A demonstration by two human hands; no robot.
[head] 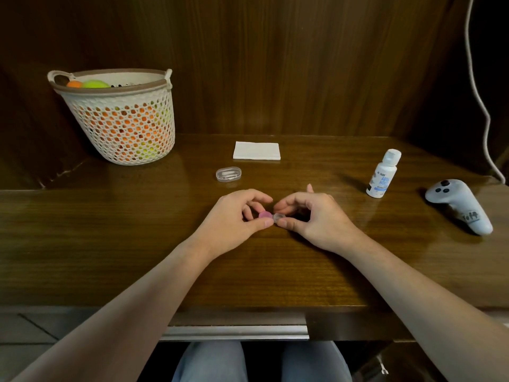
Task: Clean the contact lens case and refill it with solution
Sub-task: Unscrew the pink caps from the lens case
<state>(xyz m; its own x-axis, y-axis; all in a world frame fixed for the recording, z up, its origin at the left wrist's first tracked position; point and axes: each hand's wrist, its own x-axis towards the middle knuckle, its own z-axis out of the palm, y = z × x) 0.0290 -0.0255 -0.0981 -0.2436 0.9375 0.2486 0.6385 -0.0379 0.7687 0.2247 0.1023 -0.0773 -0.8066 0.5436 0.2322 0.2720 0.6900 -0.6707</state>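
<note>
Your left hand (234,216) and right hand (314,216) pinch a tiny contact lens case (271,216); likely light, hard, slippery plastic, so grip each cap's rim.

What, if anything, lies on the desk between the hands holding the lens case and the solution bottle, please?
Nothing visible does. The hands hold the lens case at the centre, and only bare desk separates them from the solution bottle to the right.

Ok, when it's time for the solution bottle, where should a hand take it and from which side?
Grip the solution bottle around its labelled body, below the white cap, with the right hand. Come from its near left side: it stands upright, leaning slightly in view, with bare desk there, while the controller lies to its right.
</note>
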